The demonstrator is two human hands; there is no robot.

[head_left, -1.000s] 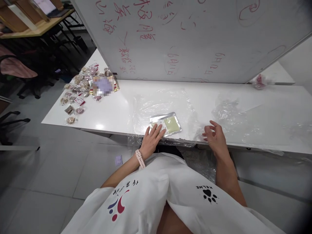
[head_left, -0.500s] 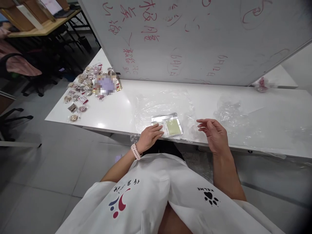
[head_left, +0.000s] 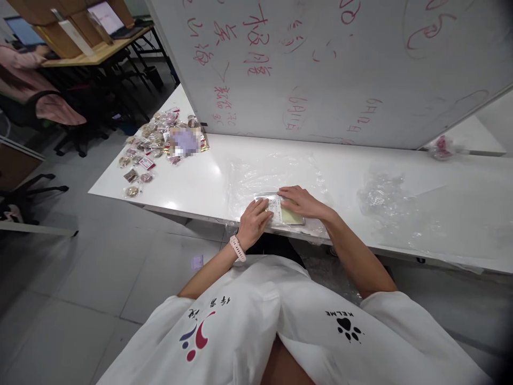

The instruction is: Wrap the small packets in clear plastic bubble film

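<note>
The green-and-silver packet lies flat near the front edge of the white table, directly before me, with a thin clear plastic sheet spread around it; I can't tell whether the packet is inside the plastic or on top. Its white label carries lines of dark print too small for me to read. My left hand rests over the packet's left end, fingers stretched and close together. My right hand reaches across from the other side, fingers extended over its far edge and green part. I cannot tell whether either hand pinches it.

My white shirt reads KELME on the right of the chest, upside down from here, beside a black paw print. On the left is a red-and-blue emblem with dark Chinese characters that I can't make out fully.

The whiteboard behind the table has red handwriting turned sideways, including 6月11日 and 6月12日. At the table's left end sits a pile of small wrapped pieces, one with a red-and-white label, its words illegible. Crumpled clear plastic lies to my right.
</note>
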